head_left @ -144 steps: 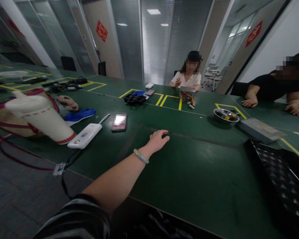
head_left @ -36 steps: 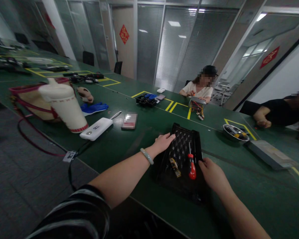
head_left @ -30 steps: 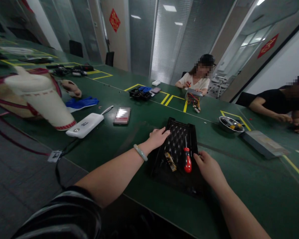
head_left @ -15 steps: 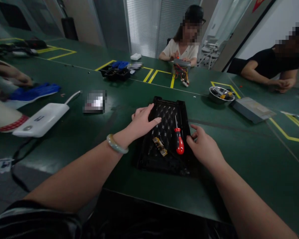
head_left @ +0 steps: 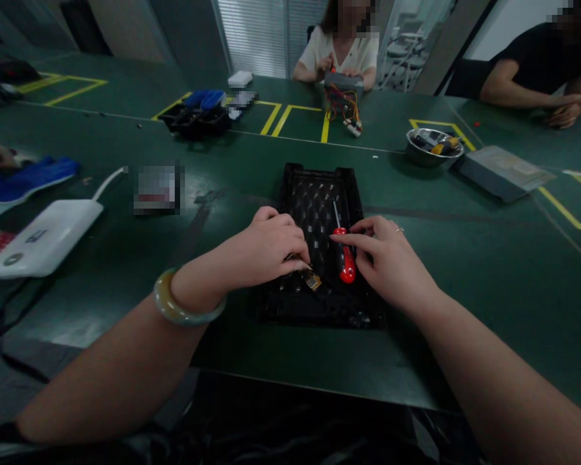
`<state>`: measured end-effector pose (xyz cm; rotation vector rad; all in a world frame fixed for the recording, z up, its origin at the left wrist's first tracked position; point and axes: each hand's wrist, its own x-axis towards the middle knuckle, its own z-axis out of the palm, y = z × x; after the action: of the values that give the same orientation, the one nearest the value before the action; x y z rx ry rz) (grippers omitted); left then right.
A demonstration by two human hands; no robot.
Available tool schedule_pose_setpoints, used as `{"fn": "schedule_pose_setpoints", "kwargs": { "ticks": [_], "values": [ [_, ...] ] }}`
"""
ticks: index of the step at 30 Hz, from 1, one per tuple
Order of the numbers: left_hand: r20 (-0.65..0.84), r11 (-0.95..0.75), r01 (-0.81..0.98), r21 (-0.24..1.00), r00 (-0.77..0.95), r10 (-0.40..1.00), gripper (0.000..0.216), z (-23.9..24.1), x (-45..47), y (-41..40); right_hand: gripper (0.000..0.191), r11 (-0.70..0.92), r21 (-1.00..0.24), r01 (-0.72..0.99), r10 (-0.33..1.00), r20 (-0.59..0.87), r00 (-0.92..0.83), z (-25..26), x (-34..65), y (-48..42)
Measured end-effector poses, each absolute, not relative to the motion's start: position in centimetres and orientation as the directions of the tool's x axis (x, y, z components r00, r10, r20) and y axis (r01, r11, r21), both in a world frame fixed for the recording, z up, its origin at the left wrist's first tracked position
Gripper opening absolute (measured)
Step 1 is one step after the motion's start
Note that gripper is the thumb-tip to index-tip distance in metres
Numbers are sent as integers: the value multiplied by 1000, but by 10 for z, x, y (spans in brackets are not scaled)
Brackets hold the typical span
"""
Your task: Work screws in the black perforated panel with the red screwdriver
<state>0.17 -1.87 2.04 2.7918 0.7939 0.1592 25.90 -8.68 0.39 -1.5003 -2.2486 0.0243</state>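
A black tray-like plastic housing [head_left: 319, 309] with a diamond-patterned floor lies on the green table before me. My left hand [head_left: 278, 244] reaches over its left side, thumb and fingertips closed on the upper end of a small gold-and-brown electronic part [head_left: 313, 279]; the fingers hide much of that part. A red-and-black screwdriver [head_left: 347, 265] rests in the housing, its shaft pointing away from me. Over its handle, my right hand [head_left: 375, 248] holds its index finger stretched out, with the thumb apart at the right side; the handle still lies on the housing.
A white power bank-like device [head_left: 51, 236] with a cable lies left, near blue gloves [head_left: 33, 177]. Farther off are a black tray [head_left: 193, 123], a metal bowl of tools [head_left: 433, 147] and a grey metal plate [head_left: 503, 171]. A co-worker [head_left: 339, 48] handles a wired grey box [head_left: 341, 87] opposite.
My left hand has come from the housing's left rim down onto the small part. My right hand has moved from the right rim to the screwdriver handle. The view has tilted down.
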Motion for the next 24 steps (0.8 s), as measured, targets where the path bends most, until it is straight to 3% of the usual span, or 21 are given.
{"fn": "schedule_pose_setpoints", "kwargs": {
  "ticks": [13,21,24],
  "values": [
    [81,-887,429,171,891,447,22,29,0,-20,38,401,-334,853,905,288,-313,2,259,-85],
    [214,-841,471,264,822,528,14,43,-3,-26,35,387,-349,853,910,295,-292,3,258,-86],
    [181,-821,456,343,826,534,10,50,-1,-32,35,374,-358,856,914,299,-274,3,257,-86]
  ]
}}
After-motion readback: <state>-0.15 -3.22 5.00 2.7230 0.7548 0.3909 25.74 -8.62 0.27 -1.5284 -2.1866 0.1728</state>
